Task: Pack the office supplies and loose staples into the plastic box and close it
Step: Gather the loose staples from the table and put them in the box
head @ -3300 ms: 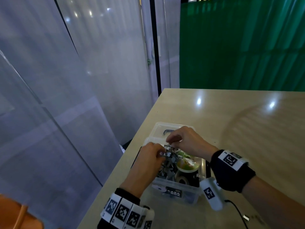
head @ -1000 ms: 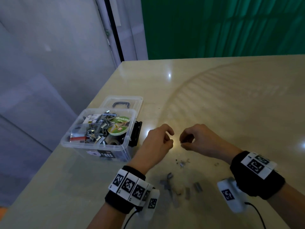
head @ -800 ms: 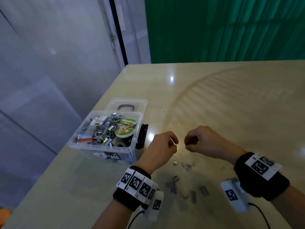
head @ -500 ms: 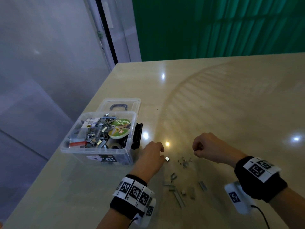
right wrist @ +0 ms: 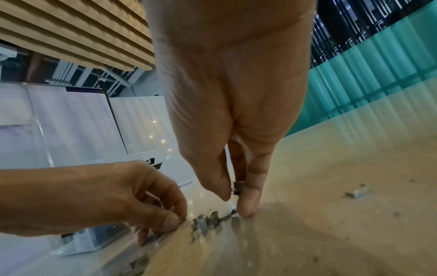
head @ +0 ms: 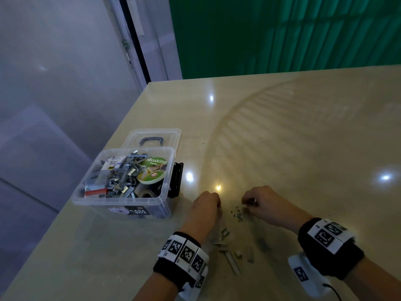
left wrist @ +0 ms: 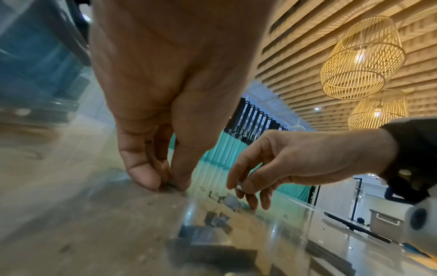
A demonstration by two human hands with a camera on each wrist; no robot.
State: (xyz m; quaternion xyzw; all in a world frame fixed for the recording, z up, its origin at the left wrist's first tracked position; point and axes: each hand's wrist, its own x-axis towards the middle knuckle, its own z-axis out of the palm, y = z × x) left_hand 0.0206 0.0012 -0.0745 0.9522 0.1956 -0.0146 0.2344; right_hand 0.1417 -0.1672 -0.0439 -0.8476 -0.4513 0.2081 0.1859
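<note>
Staples (head: 235, 255), small grey metal strips and bits, lie scattered on the table (head: 282, 137) between both wrists, longest strip pointing near-right. Right hand (head: 263, 204) pinches one strip upright; left hand (head: 205, 208) pinches another beside the open plastic box (head: 121, 203).

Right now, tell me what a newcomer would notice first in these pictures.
Two hands work close together near the front of the table: the left hand and the right hand each pinch small staple pieces out of the scattered staples lying between and below them. To their left stands the open plastic box, heaped with staples and a roll of masking tape, its lid folded back.
</note>
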